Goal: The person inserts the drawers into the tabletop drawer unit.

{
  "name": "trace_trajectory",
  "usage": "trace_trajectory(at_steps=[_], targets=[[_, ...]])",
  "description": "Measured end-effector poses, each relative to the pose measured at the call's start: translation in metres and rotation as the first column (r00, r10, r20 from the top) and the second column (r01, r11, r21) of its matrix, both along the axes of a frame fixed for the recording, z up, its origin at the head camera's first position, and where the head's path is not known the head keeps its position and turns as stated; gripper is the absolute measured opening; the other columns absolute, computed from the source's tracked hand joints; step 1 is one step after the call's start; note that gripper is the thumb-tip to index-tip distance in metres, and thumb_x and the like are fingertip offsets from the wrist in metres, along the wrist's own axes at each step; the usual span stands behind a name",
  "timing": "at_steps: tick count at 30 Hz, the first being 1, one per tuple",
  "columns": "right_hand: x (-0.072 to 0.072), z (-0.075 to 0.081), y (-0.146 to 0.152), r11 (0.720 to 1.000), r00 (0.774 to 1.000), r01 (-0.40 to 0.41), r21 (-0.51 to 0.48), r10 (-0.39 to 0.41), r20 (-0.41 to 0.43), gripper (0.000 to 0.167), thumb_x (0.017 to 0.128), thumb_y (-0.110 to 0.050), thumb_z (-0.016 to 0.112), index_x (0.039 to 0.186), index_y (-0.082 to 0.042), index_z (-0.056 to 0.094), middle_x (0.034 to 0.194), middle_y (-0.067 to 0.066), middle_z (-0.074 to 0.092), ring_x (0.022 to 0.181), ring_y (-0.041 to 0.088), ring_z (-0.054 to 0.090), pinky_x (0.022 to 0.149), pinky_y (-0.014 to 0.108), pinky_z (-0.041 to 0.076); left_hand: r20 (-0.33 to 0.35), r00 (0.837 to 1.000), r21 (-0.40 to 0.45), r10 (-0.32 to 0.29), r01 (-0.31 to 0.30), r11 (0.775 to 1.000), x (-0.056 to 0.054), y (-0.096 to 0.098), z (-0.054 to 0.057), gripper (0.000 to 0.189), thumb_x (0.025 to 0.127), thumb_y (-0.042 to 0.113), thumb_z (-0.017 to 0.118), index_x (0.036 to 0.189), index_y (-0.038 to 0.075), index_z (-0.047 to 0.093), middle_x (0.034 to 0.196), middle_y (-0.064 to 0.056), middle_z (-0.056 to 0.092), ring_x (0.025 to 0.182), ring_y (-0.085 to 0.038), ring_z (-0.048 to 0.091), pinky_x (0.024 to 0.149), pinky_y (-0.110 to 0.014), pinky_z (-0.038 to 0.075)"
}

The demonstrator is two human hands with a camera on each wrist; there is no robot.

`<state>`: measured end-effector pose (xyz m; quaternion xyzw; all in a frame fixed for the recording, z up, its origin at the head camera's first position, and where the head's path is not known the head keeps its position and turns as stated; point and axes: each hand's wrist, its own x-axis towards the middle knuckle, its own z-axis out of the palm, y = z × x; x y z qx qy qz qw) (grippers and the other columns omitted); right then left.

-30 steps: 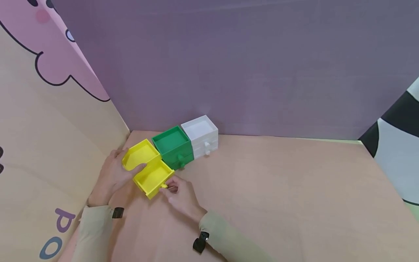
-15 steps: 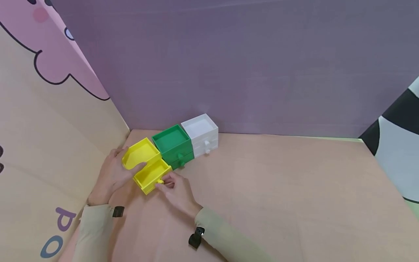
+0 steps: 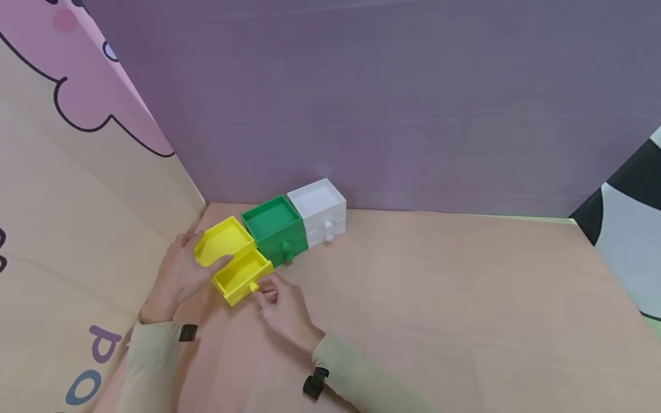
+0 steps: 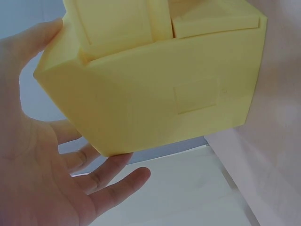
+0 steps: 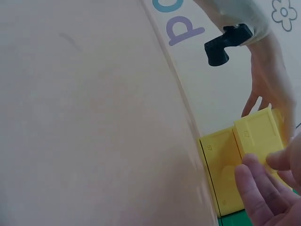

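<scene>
A small yellow drawer box (image 3: 225, 241) stands at the left of a row, its upper drawer (image 3: 240, 276) pulled partway out toward the front. My left hand (image 3: 181, 272) grips the box from the left, thumb over the near top edge and the other fingers round the far side. In the left wrist view the fingertips (image 4: 123, 158) lie along the yellow wall. My right hand (image 3: 286, 307) is at the drawer's front, thumb and fingertips right beside the yellow knob (image 3: 255, 286). The right wrist view shows those fingers (image 5: 263, 193) fairly straight, with a gap from the thumb.
A green drawer box (image 3: 273, 223) sits against the yellow one, and a white drawer box (image 3: 320, 209) follows on its right. A purple wall (image 3: 387, 115) rises behind them. A cream wall (image 3: 77, 189) borders the pinkish table (image 3: 439, 298) on the left.
The yellow drawer has slid partway back into its box. My right hand travelled in with it, then drew slightly away from the knob. The left hand keeps its grip.
</scene>
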<state>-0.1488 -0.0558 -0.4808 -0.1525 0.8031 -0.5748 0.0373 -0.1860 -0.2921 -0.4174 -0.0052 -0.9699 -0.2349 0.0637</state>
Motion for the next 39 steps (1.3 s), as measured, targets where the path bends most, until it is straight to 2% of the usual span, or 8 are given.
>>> trace_trajectory(at_steps=[4,15,23,31,39], targets=[[-0.003,-0.001,-0.002,0.999,1.0,0.0,-0.039,0.0,-0.005,0.014,0.103,-0.013,0.071,0.116,-0.009,0.071,0.103,0.008,0.079,0.081,0.013,0.076,0.075,0.017,0.06,0.002,1.0,-0.003,0.005,-0.005,1.0,0.0,-0.001,-0.001,0.102,0.095,0.063,0.067,0.162,-0.007,0.036,0.161,-0.04,0.033,0.138,-0.058,0.042,0.113,-0.075,0.04],[-0.01,-0.001,-0.007,0.998,1.0,0.001,-0.069,-0.001,-0.002,0.015,0.102,-0.013,0.073,0.116,-0.007,0.072,0.102,0.009,0.08,0.082,0.02,0.079,0.073,0.016,0.061,0.02,1.0,0.006,0.021,-0.021,1.0,-0.001,0.001,0.0,0.101,0.095,0.062,0.068,0.163,-0.005,0.035,0.159,-0.039,0.034,0.136,-0.056,0.043,0.112,-0.074,0.043],[-0.013,-0.001,-0.012,0.994,1.0,-0.005,-0.105,0.007,0.022,0.016,0.101,-0.009,0.073,0.116,-0.004,0.071,0.103,0.016,0.08,0.085,0.03,0.081,0.071,0.017,0.061,-0.007,1.0,0.007,0.015,-0.015,1.0,0.0,0.001,-0.003,0.099,0.095,0.059,0.069,0.16,-0.008,0.038,0.155,-0.039,0.039,0.133,-0.056,0.046,0.108,-0.073,0.047],[-0.019,-0.002,-0.015,0.993,0.999,-0.005,-0.117,0.009,0.038,0.016,0.101,-0.01,0.074,0.115,-0.005,0.071,0.104,0.015,0.081,0.084,0.025,0.081,0.072,0.019,0.062,-0.009,1.0,0.0,0.011,-0.011,1.0,-0.001,0.0,-0.002,0.1,0.096,0.061,0.068,0.16,-0.008,0.037,0.156,-0.039,0.038,0.135,-0.057,0.045,0.109,-0.074,0.045],[-0.023,0.0,-0.02,0.993,0.998,0.006,-0.12,0.002,0.068,0.016,0.1,-0.008,0.074,0.115,-0.003,0.071,0.105,0.017,0.081,0.085,0.027,0.081,0.074,0.02,0.063,-0.002,1.0,-0.007,0.011,-0.011,1.0,0.0,0.001,-0.001,0.1,0.095,0.061,0.068,0.161,-0.008,0.037,0.155,-0.039,0.039,0.134,-0.056,0.046,0.11,-0.073,0.044]])
